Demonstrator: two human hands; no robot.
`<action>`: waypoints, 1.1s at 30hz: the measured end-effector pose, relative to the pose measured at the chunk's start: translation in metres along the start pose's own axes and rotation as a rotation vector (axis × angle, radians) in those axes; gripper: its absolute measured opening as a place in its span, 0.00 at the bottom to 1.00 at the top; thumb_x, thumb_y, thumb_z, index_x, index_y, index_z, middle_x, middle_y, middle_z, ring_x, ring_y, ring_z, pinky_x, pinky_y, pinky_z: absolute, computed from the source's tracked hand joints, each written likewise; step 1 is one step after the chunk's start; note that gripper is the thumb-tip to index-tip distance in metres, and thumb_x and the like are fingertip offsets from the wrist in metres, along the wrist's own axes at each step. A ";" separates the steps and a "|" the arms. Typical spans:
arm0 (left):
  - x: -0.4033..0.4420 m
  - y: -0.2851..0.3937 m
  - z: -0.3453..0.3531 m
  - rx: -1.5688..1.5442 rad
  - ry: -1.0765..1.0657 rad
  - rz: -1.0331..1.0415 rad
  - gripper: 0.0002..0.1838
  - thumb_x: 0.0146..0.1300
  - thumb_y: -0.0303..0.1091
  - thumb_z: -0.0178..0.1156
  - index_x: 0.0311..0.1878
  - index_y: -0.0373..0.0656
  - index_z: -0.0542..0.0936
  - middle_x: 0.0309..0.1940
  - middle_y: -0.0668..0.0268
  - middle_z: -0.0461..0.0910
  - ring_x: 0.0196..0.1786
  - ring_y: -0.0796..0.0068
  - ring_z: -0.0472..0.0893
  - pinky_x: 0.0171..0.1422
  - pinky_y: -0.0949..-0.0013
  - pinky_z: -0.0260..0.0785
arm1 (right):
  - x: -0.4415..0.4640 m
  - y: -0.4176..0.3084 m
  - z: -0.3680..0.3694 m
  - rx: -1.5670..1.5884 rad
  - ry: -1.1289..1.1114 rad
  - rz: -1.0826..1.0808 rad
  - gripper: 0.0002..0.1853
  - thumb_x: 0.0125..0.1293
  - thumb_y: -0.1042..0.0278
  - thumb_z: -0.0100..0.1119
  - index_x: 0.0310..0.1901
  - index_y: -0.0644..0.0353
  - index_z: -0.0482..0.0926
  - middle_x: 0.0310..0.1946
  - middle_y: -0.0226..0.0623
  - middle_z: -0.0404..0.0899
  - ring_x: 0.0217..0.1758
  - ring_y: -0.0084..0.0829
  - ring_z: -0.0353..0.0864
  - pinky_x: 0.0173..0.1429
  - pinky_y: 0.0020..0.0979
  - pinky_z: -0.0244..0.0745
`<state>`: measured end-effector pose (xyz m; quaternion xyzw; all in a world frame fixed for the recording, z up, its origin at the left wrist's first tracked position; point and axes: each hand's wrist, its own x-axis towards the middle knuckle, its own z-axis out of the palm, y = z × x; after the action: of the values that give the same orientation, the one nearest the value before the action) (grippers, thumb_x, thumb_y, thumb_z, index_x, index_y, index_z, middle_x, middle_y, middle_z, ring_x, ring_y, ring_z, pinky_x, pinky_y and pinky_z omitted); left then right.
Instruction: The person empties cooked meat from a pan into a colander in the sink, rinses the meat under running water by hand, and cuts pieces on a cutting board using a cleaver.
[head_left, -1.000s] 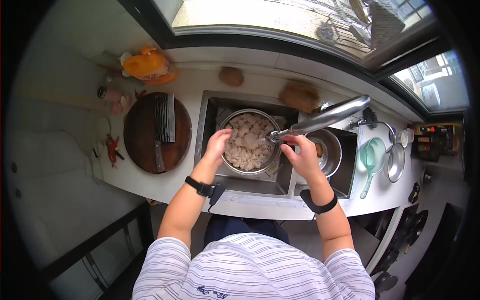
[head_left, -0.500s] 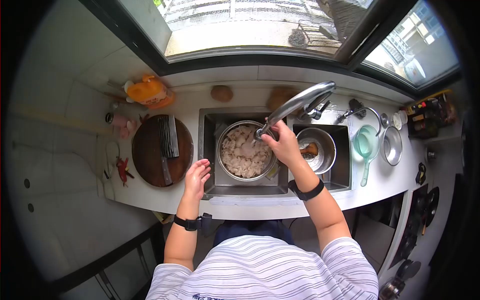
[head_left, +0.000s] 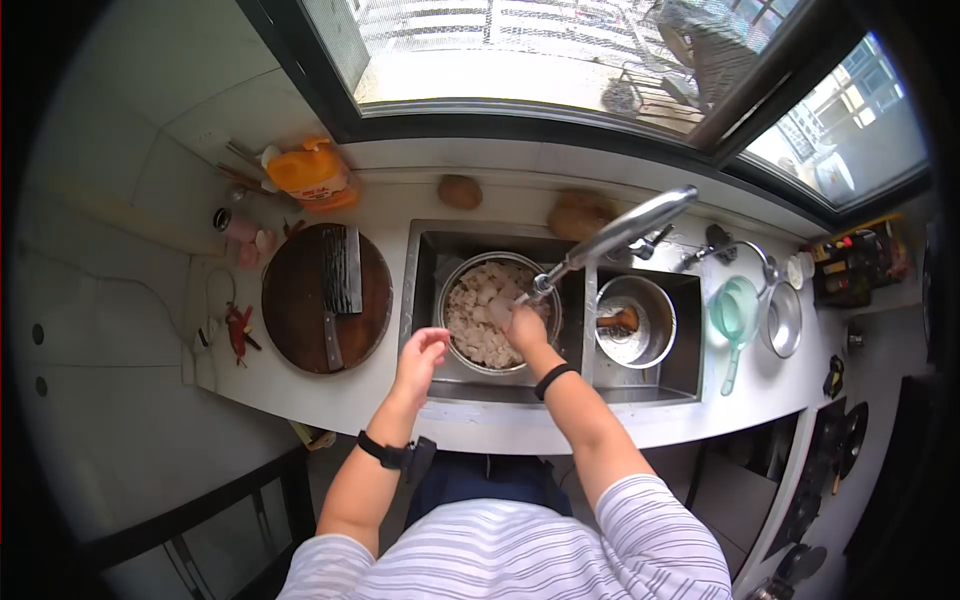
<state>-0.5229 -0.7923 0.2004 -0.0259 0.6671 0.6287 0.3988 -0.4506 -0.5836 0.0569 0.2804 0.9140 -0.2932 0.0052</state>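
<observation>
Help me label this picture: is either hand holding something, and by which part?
The left hand appears to hold nothing, open beside the pot. The right hand is over the food, its underside hidden, so any hold there cannot be told.

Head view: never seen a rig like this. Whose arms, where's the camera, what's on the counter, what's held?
No machine here: these are a person's bare hands, seen from a camera worn on the head, looking forward and down.

The left hand is by the bowl's near left edge, with nothing visible in it. The right hand is over the metal bowl of pale pieces, close under the faucet; whether it grips anything is hidden.

The bowl sits in the sink. On the counter, a large knife lies on a round board at left; a green dipper is at right.
</observation>
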 end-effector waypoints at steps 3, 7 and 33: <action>0.009 -0.023 0.000 -0.019 0.050 -0.018 0.11 0.62 0.30 0.51 0.48 0.43 0.74 0.44 0.68 0.77 0.46 0.77 0.75 0.50 0.74 0.67 | 0.022 0.001 0.045 -0.106 -0.111 0.124 0.18 0.53 0.61 0.58 0.45 0.58 0.77 0.47 0.51 0.75 0.46 0.48 0.77 0.49 0.44 0.74; 0.039 -0.053 0.005 0.052 0.090 -0.039 0.11 0.60 0.28 0.53 0.47 0.42 0.76 0.42 0.69 0.78 0.45 0.78 0.76 0.48 0.75 0.67 | 0.041 0.040 0.105 -0.078 -0.042 0.146 0.15 0.56 0.59 0.54 0.38 0.62 0.78 0.39 0.54 0.77 0.42 0.48 0.79 0.45 0.45 0.74; 0.089 0.004 -0.025 0.462 0.309 0.360 0.13 0.53 0.35 0.64 0.37 0.36 0.80 0.29 0.60 0.81 0.32 0.73 0.80 0.36 0.69 0.72 | -0.004 -0.127 -0.031 0.463 0.037 0.089 0.09 0.58 0.67 0.57 0.36 0.64 0.77 0.30 0.45 0.80 0.35 0.40 0.80 0.40 0.37 0.73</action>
<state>-0.5982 -0.7710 0.1511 0.0887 0.8384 0.5099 0.1707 -0.5080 -0.6540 0.1506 0.3197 0.8089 -0.4894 -0.0632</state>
